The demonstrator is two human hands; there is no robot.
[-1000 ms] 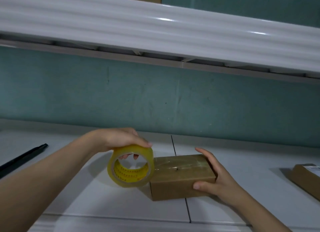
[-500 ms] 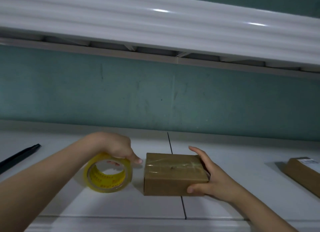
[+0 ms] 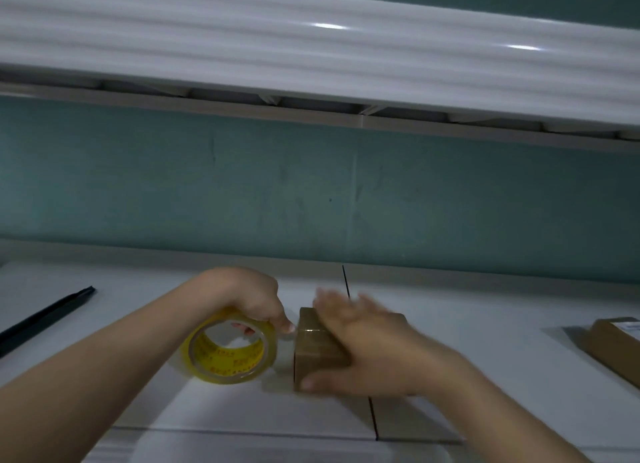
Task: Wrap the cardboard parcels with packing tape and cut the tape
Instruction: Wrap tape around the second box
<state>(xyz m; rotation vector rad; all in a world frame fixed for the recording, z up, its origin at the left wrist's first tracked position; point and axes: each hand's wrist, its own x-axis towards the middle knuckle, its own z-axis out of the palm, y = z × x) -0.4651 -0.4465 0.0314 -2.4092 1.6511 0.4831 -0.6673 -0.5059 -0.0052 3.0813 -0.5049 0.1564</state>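
A small brown cardboard parcel (image 3: 313, 355) lies on the white table (image 3: 242, 410), with clear tape across its top. My right hand (image 3: 363, 348) lies flat over the parcel, blurred by motion, thumb against the near side; it covers most of the top. Just left of the parcel stands a yellow-cored roll of clear packing tape (image 3: 228, 350) on its edge. My left hand (image 3: 249, 300) grips the roll from above, fingers through the core. A short strip of tape runs from the roll to the parcel's left edge.
A second brown parcel with a white label (image 3: 614, 345) lies at the right edge of the table. A long black bar (image 3: 45, 319) lies at the far left. A teal wall rises behind the table, and a white shelf (image 3: 311, 47) overhangs above.
My right hand slid from the parcel's right side onto its top, toward the left. My left hand, holding the tape roll, pulled left away from the parcel and lowered the roll to the table.
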